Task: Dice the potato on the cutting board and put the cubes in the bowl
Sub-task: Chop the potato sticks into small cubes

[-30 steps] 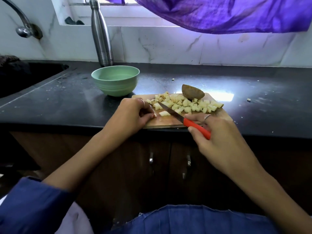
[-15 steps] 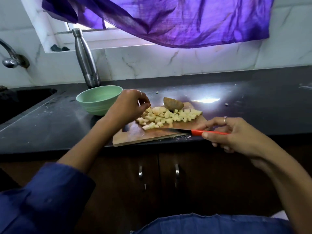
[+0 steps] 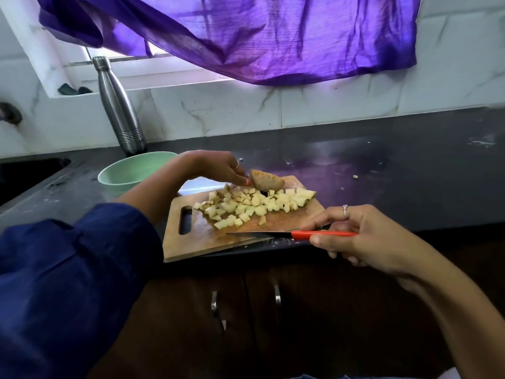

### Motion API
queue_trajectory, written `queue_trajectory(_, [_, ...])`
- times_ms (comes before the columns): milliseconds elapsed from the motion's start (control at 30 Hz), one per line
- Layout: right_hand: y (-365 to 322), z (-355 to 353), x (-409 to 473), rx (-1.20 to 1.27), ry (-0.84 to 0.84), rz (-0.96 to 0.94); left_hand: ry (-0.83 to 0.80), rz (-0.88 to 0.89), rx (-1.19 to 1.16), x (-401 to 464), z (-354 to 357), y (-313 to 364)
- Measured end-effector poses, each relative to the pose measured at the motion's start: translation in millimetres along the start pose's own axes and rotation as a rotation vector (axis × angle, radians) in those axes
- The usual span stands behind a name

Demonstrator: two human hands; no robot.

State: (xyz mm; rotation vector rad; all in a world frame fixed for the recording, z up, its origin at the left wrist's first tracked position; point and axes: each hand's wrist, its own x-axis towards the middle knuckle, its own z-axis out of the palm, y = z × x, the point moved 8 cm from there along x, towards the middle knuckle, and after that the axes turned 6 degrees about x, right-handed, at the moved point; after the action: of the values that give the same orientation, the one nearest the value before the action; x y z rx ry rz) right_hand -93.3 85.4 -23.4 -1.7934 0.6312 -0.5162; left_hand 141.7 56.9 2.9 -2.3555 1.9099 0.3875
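Your left hand (image 3: 218, 166) reaches over the cutting board (image 3: 191, 236), fingertips touching the brown potato piece (image 3: 269, 181) at the far edge. Your right hand (image 3: 358, 236) pinches the red-handled knife (image 3: 289, 234), its blade flat over the board's near edge. Potato cubes (image 3: 254, 205) lie piled on the board. The green bowl (image 3: 128, 173) sits left on the counter (image 3: 396, 173).
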Motion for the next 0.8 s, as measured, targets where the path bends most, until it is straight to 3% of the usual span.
queue_trajectory(467, [1,-1,2,-0.065,-0.021,0.014,-0.001,0.140,-0.144,15,-1,-5])
queue_trajectory(600, [-1,0,5,-0.111,-0.021,-0.015,0.125,0.208,-0.170,14,-12,-10])
queue_trajectory(800, [5,-2,20,-0.189,0.149,-0.044,0.366,0.248,-0.202,-6,-38,-22])
